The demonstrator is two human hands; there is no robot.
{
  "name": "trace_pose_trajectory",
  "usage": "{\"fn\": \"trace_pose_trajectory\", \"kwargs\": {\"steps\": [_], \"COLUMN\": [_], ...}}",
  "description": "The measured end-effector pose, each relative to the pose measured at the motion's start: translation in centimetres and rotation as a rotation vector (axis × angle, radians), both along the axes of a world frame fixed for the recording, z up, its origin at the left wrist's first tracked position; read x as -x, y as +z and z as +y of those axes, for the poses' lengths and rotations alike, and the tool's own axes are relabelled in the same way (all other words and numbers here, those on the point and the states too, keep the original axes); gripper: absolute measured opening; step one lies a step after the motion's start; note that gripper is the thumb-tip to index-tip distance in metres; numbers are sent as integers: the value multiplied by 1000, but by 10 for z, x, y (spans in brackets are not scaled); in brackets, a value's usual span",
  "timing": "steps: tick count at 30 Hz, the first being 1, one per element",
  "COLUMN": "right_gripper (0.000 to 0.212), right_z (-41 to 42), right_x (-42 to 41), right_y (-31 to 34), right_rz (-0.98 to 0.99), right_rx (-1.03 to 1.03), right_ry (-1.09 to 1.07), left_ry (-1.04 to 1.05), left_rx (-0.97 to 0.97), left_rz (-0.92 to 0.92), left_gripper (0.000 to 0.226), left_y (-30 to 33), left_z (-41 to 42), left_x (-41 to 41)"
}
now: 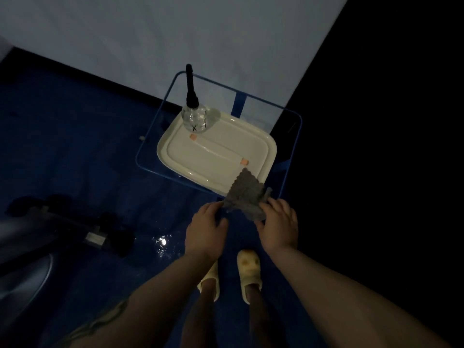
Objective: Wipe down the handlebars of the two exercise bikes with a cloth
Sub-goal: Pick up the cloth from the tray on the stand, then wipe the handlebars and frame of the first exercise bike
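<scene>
The grey cloth point(247, 197) hung over the near corner of the cream tray point(270, 149), pinched at its lower edges by both grips, left hand point(206, 228) and right hand point(277, 226). Beyond it on the tray stood a glass bottle point(194, 119); a careless tug could drag the tray. An exercise bike point(62, 227) lay dim, well left of the tray, so its handlebars might be missed.

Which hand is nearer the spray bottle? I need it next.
Left. The left hand is below the spray bottle; the right hand is farther right, across the cloth.
</scene>
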State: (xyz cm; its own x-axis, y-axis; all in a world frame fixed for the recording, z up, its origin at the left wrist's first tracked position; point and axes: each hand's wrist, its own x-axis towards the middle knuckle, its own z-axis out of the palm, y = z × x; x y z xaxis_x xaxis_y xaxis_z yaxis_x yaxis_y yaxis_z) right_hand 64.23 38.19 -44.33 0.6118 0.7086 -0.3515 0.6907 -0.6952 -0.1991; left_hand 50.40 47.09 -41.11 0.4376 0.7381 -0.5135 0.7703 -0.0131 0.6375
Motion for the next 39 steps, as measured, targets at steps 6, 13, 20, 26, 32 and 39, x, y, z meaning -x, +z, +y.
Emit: {"fn": "trace_pose_trajectory", "kwargs": {"steps": [6,13,20,26,32,39], "right_gripper": [5,10,9,8,10,9], "right_z": [3,15,34,65,79,78], "right_x": [-16,-8,14,62,147,270], "right_y": [-2,61,164,229,263,286], "right_rz": [-62,137,668,796,932,975], "right_rx": [-73,-264,-652,-844,-860,-862], "right_ry": [41,26,83,275,413,590], "left_ry": [101,183,380,632,827,966], "left_rx": [27,-40,-193,-356,-497,-581], "left_rz": [-33,-23,-117,-147,-128,-145], "left_gripper": [41,41,37,35,34,35], "left_y": [-4,46,137,193,231,256], "left_z": [-6,5,5,-11,-34,-72], "left_x": [5,22,78,142,216,322]}}
